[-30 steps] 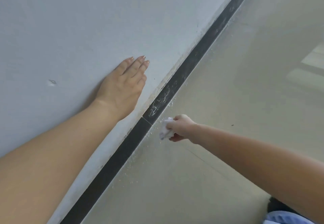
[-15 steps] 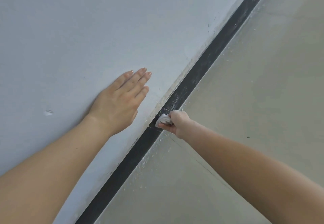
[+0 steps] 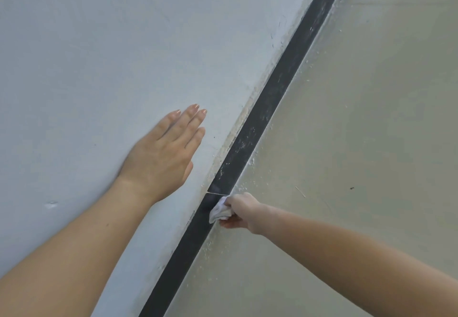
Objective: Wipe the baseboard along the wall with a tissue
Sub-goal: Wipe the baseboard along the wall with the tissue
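Baseboard [image 3: 262, 121], tissue [image 3: 218, 212] apparently touching it, clenched in right grip [image 3: 241, 211], left grip [image 3: 161, 158] released, flat on wall [image 3: 99, 44]

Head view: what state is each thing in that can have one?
left hand: flat against the wall, fingers straight.
right hand: gripping the tissue.
tissue: crumpled, pressed to the baseboard.
baseboard: specked white beyond the tissue, darker on the near side.
floor: white crumbs along the baseboard.

Both forearms are bare along all their visible length. The left hand [image 3: 161, 158], left of the baseboard [image 3: 272, 93], has short, rounded, glossy nails; the right hand [image 3: 241, 211], right of it, has its nails hidden.
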Available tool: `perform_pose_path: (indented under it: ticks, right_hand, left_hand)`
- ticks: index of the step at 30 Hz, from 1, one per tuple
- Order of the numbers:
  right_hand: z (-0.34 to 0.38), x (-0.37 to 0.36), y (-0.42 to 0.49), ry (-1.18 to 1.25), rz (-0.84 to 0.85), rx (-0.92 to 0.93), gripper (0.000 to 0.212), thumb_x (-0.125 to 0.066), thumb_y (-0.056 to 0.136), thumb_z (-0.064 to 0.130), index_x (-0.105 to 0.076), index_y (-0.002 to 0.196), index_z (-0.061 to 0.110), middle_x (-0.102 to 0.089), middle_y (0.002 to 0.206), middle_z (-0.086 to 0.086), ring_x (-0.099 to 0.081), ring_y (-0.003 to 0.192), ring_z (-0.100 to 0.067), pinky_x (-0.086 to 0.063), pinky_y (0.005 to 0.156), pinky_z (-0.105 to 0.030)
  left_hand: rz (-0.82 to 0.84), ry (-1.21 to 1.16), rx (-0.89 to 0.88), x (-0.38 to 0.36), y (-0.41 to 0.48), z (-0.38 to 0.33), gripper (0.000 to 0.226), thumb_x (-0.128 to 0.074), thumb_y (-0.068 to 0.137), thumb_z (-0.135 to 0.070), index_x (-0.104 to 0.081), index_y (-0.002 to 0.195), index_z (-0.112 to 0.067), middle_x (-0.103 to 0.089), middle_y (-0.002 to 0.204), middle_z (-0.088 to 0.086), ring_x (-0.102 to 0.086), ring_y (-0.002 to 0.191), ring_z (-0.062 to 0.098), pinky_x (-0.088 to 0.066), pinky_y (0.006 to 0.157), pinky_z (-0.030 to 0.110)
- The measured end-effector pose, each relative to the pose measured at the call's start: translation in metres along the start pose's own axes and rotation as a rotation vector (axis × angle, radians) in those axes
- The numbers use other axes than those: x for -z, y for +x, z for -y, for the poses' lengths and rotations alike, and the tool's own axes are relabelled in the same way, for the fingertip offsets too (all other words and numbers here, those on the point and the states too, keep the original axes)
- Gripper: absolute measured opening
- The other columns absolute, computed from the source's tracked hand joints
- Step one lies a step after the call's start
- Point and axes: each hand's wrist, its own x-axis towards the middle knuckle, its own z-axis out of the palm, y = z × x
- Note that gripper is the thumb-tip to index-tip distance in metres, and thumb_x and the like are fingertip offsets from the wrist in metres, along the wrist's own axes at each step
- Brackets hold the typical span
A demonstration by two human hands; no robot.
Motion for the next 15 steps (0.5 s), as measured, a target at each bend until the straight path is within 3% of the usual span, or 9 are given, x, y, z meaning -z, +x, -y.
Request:
perform_pose_path:
  ticks: [4, 7, 9, 11, 13, 15]
  right_hand:
    - [0.036, 0.009, 0.018, 0.009, -0.132, 0.132, 0.026, -0.037, 0.096, 0.004, -0.042, 0.072, 0.013, -0.054, 0.094, -0.012, -0.056, 0.076, -0.022, -0.055, 0.07, -0.026]
    - [0.066, 0.039, 0.022, 0.142, -0.261, 0.29, 0.021, -0.041, 0.095, 0.003, -0.043, 0.077, 0.013, -0.052, 0.108, -0.013, -0.055, 0.088, -0.022, -0.056, 0.067, -0.026]
    - [0.079, 0.057, 0.018, 0.325, -0.325, 0.398, 0.009, -0.043, 0.093, 0.002, -0.047, 0.087, 0.008, -0.055, 0.103, -0.012, -0.058, 0.084, -0.024, -0.057, 0.068, -0.028]
    - [0.079, 0.058, 0.014, 0.401, -0.423, 0.448, 0.012, -0.042, 0.089, 0.005, -0.052, 0.083, 0.004, -0.066, 0.086, -0.015, -0.059, 0.066, -0.025, -0.054, 0.066, -0.031]
    - [0.063, 0.047, 0.007, 0.275, -0.461, 0.404, 0.016, -0.044, 0.087, 0.014, -0.056, 0.078, 0.008, -0.063, 0.061, -0.008, -0.053, 0.051, -0.021, -0.049, 0.055, -0.029]
    - [0.036, 0.025, -0.005, -0.026, -0.256, 0.276, 0.017, -0.051, 0.088, 0.013, -0.058, 0.073, 0.011, -0.058, 0.054, -0.002, -0.049, 0.052, -0.019, -0.046, 0.056, -0.028]
  left_hand:
    - [-0.028, -0.006, -0.001, -0.001, 0.0, 0.0, 0.056, -0.026, 0.085, -0.022, -0.049, 0.132, -0.002, -0.033, 0.15, 0.017, -0.027, 0.14, 0.03, -0.011, 0.116, 0.041]
    - [-0.05, 0.007, -0.002, -0.002, 0.0, 0.0, 0.055, -0.028, 0.086, -0.022, -0.049, 0.132, -0.002, -0.033, 0.149, 0.017, -0.028, 0.14, 0.031, -0.013, 0.115, 0.042]
    - [-0.058, 0.025, 0.0, -0.003, 0.0, 0.001, 0.055, -0.027, 0.087, -0.023, -0.049, 0.132, -0.002, -0.033, 0.15, 0.017, -0.027, 0.141, 0.031, -0.013, 0.116, 0.042]
    - [-0.061, 0.032, 0.003, -0.003, 0.0, 0.001, 0.056, -0.023, 0.087, -0.023, -0.048, 0.133, -0.003, -0.032, 0.15, 0.017, -0.026, 0.141, 0.031, -0.012, 0.116, 0.042]
    - [-0.061, 0.025, 0.003, -0.003, 0.0, 0.0, 0.057, -0.021, 0.087, -0.023, -0.049, 0.133, -0.003, -0.032, 0.15, 0.017, -0.026, 0.141, 0.03, -0.012, 0.116, 0.041]
    - [-0.071, 0.005, 0.003, -0.003, 0.0, 0.0, 0.056, -0.023, 0.087, -0.022, -0.051, 0.131, -0.002, -0.034, 0.149, 0.017, -0.028, 0.14, 0.031, -0.014, 0.115, 0.042]
